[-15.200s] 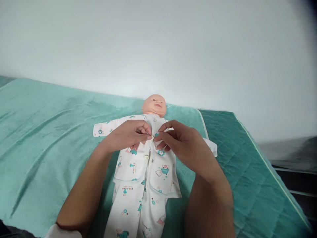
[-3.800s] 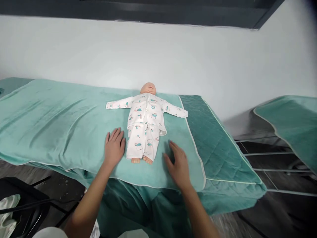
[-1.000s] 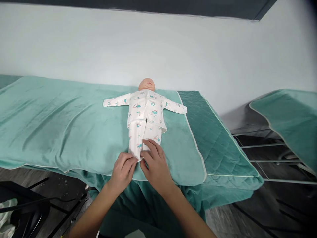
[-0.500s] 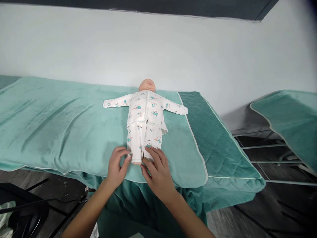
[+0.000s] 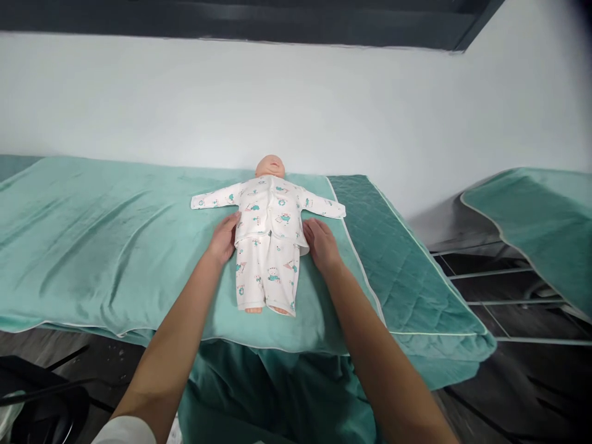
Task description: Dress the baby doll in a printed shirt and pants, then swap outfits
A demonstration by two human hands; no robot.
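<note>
A baby doll (image 5: 270, 165) lies on its back, dressed in a white printed long-sleeved shirt (image 5: 272, 206) and matching white trousers (image 5: 268, 271). Its head points toward the wall, its sleeves stretch out to both sides and its toes show below the cuffs. My left hand (image 5: 224, 239) rests against the left side of the shirt near the waist, fingers extended and partly hidden by the cloth's edge. Along the opposite side, my right hand (image 5: 321, 242) touches the shirt's edge with its fingers slightly bent. Neither hand visibly grips the cloth.
A light green blanket (image 5: 115, 240) covers the bed under the doll. Beyond its white-piped edge shows a darker quilted cover (image 5: 398, 259). At the right, another green cloth (image 5: 541, 222) hangs over a metal frame (image 5: 509, 303). A black chair (image 5: 41, 394) stands low left.
Both hands have left the trouser cuffs and moved up to the sides of the shirt. The trouser legs now lie wider apart, with both feet showing. The view has shifted slightly.
</note>
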